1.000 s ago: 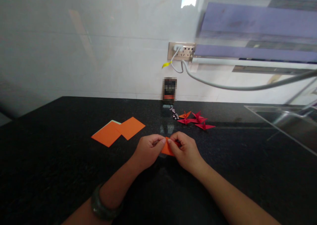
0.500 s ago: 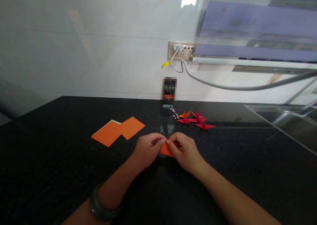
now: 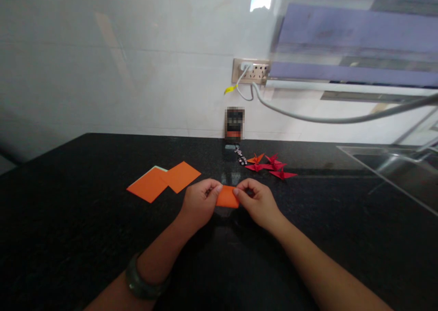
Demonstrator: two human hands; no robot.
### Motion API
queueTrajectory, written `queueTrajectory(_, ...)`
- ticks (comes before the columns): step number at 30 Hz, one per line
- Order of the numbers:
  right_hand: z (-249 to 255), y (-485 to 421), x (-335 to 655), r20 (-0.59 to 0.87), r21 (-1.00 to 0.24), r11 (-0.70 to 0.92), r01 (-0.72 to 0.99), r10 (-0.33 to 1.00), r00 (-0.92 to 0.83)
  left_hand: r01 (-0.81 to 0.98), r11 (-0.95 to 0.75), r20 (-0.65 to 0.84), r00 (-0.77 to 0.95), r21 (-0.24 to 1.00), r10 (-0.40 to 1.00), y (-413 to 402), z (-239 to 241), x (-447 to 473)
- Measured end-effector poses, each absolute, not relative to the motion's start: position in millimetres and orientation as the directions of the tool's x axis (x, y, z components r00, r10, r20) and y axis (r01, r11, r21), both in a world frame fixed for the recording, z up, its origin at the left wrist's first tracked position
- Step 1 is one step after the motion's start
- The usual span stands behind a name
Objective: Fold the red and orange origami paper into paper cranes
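Orange paper (image 3: 227, 197) spanned the gap between the left hand (image 3: 201, 203) and the right hand (image 3: 259, 204), each pinching one edge between thumb and fingers. Flat orange sheets (image 3: 148, 186) lay beyond the left hand, to its left; red and orange paper cranes (image 3: 283, 175) sat beyond the right.

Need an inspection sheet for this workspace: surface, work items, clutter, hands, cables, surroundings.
Surface: dark, glossy countertop.
Work items: orange paper between the hands; overlapping orange sheets to the left; red and orange folded paper figures beyond the right hand.
Clutter: pixelated box by the wall, small patterned strand in front.
Hands: left hand pinches the paper's left side, right hand its right; bangle on left forearm.
Cables: white cord plugged into socket panel; thicker grey cable runs rightward.
Surroundings: sink at right.
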State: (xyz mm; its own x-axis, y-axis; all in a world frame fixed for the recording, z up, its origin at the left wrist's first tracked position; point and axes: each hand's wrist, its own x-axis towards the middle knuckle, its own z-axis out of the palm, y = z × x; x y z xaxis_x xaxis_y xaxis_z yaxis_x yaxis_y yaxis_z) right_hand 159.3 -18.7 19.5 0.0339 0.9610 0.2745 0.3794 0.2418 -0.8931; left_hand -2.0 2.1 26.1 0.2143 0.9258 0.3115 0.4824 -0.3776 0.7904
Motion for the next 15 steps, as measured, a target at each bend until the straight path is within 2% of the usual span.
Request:
queueTrajectory(4,21.2,-17.7,155.0,0.113,-0.992,0.109,0.058,0.991,0.075,0.423,-0.362,0.313,0.181,0.831,0.932,2.6,24.2,-2.1)
queueTrajectory(7,21.9,-18.9,152.0,-0.001,-0.999,0.000,-0.042,1.000,0.019,0.398,-0.353,0.305,0.181,0.847,0.935,0.7,25.7,-1.0)
queueTrajectory(12,19.5,-18.1,155.1,0.007,-1.000,0.007,0.010,1.000,0.024,0.400,-0.352,0.298,0.192,0.846,0.935,-1.0,28.0,1.3)
queueTrajectory(15,19.4,-16.4,160.9,0.109,-0.976,0.101,0.191,0.993,0.033,0.406,-0.347,0.274,0.229,0.845,0.934,0.5,25.3,1.6)
